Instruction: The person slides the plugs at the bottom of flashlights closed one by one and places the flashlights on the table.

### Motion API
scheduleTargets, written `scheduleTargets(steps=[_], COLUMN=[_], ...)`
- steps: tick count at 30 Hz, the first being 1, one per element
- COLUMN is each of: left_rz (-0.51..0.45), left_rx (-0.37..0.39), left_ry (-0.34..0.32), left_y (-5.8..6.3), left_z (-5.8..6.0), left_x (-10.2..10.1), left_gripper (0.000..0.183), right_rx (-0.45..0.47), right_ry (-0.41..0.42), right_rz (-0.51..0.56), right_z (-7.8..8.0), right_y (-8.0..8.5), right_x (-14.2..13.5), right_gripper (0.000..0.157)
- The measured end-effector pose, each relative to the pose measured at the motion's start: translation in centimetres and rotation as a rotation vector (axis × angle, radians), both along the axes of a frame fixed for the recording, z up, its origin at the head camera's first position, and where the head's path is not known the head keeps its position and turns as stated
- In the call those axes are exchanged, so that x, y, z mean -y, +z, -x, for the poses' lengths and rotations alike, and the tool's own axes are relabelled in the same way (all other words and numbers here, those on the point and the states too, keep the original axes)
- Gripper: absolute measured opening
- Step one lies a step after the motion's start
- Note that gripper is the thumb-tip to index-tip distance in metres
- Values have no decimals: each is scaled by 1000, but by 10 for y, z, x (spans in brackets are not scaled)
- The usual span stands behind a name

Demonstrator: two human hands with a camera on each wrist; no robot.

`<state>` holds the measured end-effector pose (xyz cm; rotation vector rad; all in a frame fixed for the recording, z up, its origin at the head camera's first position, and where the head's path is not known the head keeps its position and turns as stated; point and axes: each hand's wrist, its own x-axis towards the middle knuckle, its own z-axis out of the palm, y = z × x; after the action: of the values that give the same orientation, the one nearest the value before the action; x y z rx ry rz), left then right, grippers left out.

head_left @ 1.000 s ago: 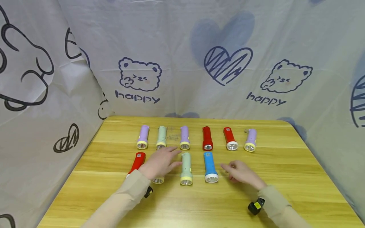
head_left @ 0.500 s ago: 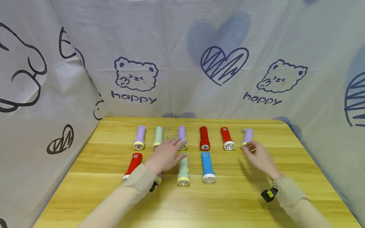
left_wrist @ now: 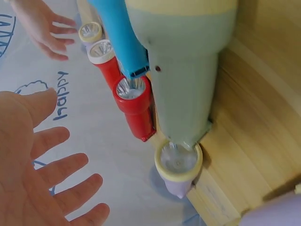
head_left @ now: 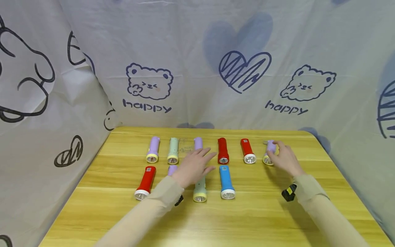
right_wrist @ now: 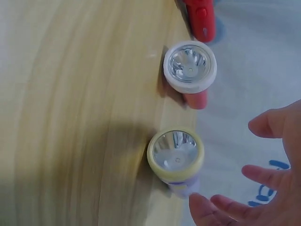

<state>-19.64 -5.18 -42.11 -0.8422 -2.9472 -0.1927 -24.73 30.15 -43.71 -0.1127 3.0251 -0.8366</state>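
Observation:
My right hand (head_left: 286,160) is at a purple flashlight (head_left: 269,148) with a yellow rim, at the right end of the back row. Metal plug prongs (head_left: 265,142) stick out near its tail. In the right wrist view the thumb and fingers are spread apart, with fingertips close to the flashlight's body. Fingers extended, my left hand (head_left: 193,167) hovers over a pale green flashlight (head_left: 200,192) in the front row, hiding its upper part and the head of a purple flashlight (head_left: 198,142) behind. A blue flashlight (head_left: 226,180) lies just right of the left hand.
Left of the right hand lie two red flashlights (head_left: 247,149) (head_left: 222,149). Another green (head_left: 173,151) and purple flashlight (head_left: 153,149) lie at the back left. A red one (head_left: 146,181) is at the front left, beside a partly covered purple one (head_left: 172,169). A printed cloth (head_left: 197,103) hangs behind the table (head_left: 247,219).
My right hand has moved right and away from me, from beside the blue flashlight to the rightmost purple one. My left hand has shifted right, over the front green flashlight.

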Motion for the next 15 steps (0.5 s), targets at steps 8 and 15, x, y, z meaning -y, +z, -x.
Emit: scheduleTargets(steps=[8,15], left_rz=[-13,-34], left_rx=[18,29], left_ry=[-39,-51], left_y=[0,0], left_z=[1,-1], left_x=[-11,-13], left_gripper=[55,54], right_rx=[81,165], right_ry=[18,36], right_rz=[8,33], right_z=[22,31], right_y=[-8,-14], right_x=[-3,-4], right_gripper=[65,63])
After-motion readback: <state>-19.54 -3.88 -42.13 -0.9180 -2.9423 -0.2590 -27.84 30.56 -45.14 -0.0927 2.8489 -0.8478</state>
